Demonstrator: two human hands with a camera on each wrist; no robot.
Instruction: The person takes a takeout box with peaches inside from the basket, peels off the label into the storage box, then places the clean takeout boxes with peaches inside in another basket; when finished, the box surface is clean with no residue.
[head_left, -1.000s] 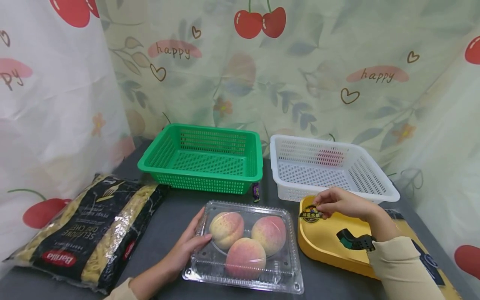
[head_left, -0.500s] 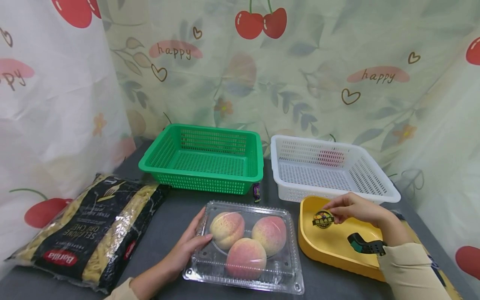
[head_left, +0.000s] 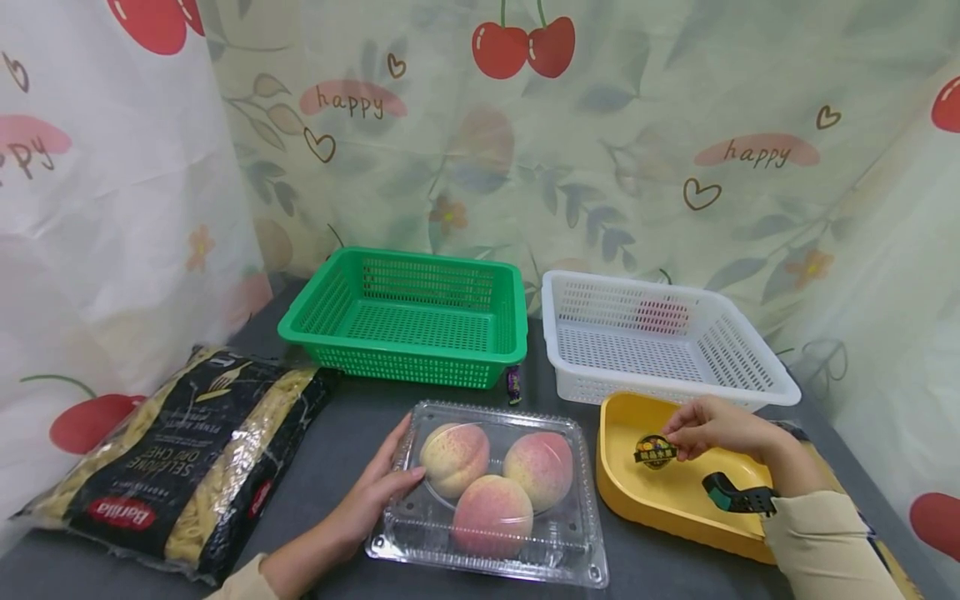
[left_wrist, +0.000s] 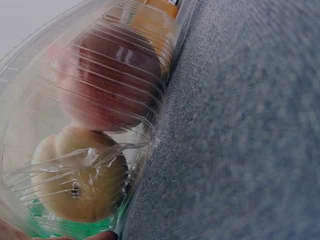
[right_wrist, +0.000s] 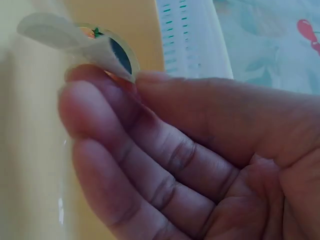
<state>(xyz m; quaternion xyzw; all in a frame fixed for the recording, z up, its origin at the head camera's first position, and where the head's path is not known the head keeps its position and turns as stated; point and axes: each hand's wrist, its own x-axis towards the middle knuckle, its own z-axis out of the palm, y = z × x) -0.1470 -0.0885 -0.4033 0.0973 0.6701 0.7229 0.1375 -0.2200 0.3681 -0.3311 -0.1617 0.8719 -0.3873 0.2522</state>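
Three peaches (head_left: 492,515) sit under the lid of a clear plastic fruit box (head_left: 555,542) on the dark table. My left hand (head_left: 367,492) rests against the box's left side, its thumb across the rim. In the left wrist view, ribbed plastic (left_wrist: 30,120) covers the peaches, and only fingertips show low down. Over the yellow tray (head_left: 611,483), my right hand (head_left: 712,429) pinches a round fruit sticker (head_left: 656,451) between thumb and forefinger. Its pale side curls over in the right wrist view, partly hiding the dark printed face (right_wrist: 120,52).
A green basket (head_left: 408,367) and a white basket (head_left: 592,387) stand at the back. The pasta bag (head_left: 180,458) lies left, and a small purple-wrapped item (head_left: 513,385) lies before the green basket. A patterned curtain (head_left: 480,167) surrounds the table.
My right hand has moved right and toward me over the yellow tray, carrying the sticker with it. My left hand and the fruit box have stayed in place.
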